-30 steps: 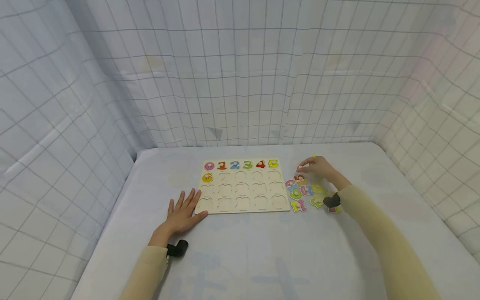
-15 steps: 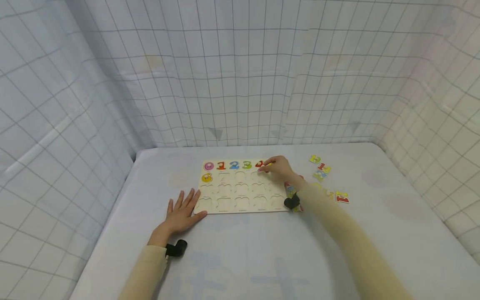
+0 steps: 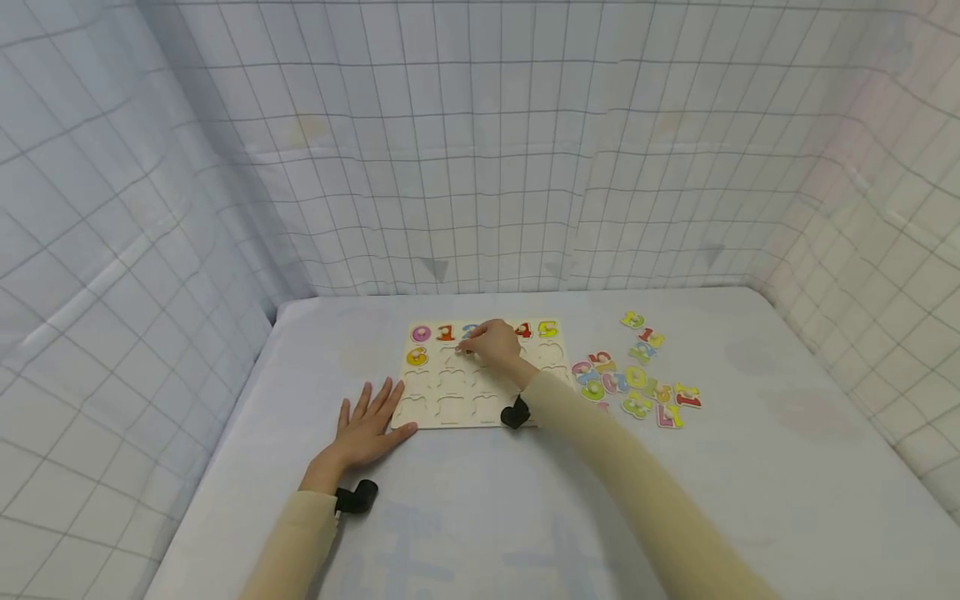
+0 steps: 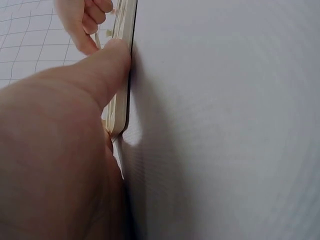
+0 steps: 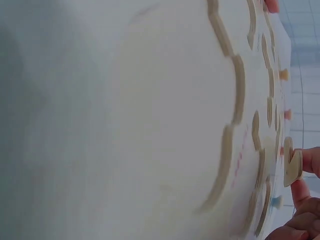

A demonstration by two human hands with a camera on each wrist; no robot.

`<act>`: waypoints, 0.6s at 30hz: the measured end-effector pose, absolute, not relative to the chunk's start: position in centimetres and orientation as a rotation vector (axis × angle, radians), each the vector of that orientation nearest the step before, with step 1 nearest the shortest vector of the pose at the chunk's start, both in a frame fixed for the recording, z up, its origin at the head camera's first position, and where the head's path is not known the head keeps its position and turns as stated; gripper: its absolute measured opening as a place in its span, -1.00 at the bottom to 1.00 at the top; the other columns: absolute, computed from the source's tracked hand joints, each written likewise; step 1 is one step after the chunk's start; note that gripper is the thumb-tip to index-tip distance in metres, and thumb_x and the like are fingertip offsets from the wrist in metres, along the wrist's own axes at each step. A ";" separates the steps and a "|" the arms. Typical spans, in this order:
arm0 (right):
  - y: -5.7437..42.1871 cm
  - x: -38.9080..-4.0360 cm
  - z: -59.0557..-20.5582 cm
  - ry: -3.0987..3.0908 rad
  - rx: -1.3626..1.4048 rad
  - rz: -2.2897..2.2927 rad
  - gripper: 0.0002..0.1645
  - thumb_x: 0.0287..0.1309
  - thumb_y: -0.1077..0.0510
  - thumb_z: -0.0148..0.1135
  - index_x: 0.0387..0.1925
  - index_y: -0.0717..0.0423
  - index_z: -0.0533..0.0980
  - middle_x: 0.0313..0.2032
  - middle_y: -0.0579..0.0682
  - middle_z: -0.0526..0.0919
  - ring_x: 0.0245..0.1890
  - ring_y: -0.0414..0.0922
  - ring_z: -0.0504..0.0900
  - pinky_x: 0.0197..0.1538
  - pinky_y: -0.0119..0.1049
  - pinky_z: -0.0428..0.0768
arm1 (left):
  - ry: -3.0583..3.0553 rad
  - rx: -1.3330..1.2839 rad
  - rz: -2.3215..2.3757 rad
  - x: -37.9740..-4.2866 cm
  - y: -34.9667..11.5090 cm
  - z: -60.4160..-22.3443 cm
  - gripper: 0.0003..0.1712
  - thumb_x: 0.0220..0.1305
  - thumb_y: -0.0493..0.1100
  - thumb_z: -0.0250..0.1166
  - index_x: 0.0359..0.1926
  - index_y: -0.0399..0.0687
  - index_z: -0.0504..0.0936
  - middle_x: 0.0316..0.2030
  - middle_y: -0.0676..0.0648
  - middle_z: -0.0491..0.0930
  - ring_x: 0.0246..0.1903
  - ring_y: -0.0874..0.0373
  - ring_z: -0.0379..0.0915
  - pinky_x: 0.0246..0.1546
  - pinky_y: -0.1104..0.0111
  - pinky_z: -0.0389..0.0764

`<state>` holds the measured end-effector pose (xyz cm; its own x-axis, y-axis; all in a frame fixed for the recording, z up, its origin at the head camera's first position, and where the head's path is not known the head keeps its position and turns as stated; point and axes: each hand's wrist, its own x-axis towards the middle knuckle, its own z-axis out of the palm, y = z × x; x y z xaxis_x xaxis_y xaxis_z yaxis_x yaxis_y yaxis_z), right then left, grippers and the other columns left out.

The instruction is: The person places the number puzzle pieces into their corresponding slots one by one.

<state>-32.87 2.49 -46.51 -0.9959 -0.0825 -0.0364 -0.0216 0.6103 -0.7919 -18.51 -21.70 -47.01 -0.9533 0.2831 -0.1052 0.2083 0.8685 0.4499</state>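
A pale wooden number puzzle board (image 3: 480, 424) lies on the white table. Across its back row sit coloured digits, with a yellow 6 (image 3: 417, 357) in the row below at the left. My right hand (image 3: 495, 342) is over the second row and pinches a small wooden puzzle piece (image 5: 293, 167) between thumb and finger; which number it bears cannot be made out. My left hand (image 3: 365, 433) rests with fingers spread at the board's front left corner. In the left wrist view the left thumb (image 4: 112, 60) touches the board's edge.
Right of the board lie several loose number pieces, among them a red 1 piece (image 3: 687, 395), a yellow-green piece (image 3: 637, 406) and a green piece (image 3: 592, 390). White cloth with a grid pattern (image 3: 510, 183) walls the table at the back and sides.
My right hand picked a piece from the loose pile and carried it left across the board to the second row. The left hand stayed in place.
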 end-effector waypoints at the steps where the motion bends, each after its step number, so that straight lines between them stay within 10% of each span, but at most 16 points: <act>1: 2.1 -32.8 -46.5 2.755 -0.082 -1.345 -0.78 -0.03 -0.05 0.44 -0.46 0.01 0.67 -0.57 -0.18 0.65 -0.58 -0.19 0.56 -0.63 -0.38 0.39 | 2.872 0.381 0.671 -18.5 -21.7 -47.0 -0.04 0.31 0.32 0.04 0.50 -0.06 -0.10 0.47 -0.19 -0.20 0.40 -0.24 -0.53 0.22 -0.17 -0.56; 18: -0.2 -31.5 -46.4 2.810 -0.073 -1.290 -0.66 -0.06 -0.16 0.45 -0.59 -0.01 0.61 -0.51 -0.17 0.61 -0.52 -0.19 0.53 -0.54 -0.34 0.43 | 2.867 0.375 0.650 -18.7 -21.7 -47.3 -0.04 0.31 0.33 0.02 0.50 -0.04 -0.11 0.47 -0.18 -0.22 0.40 -0.23 -0.55 0.22 -0.17 -0.57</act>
<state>-31.55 -0.18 -46.43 -0.9977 -0.0631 -0.0240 -0.0229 0.6510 -0.7587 -18.71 -21.74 -47.33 -0.9525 0.2817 -0.1158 0.2042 0.8728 0.4433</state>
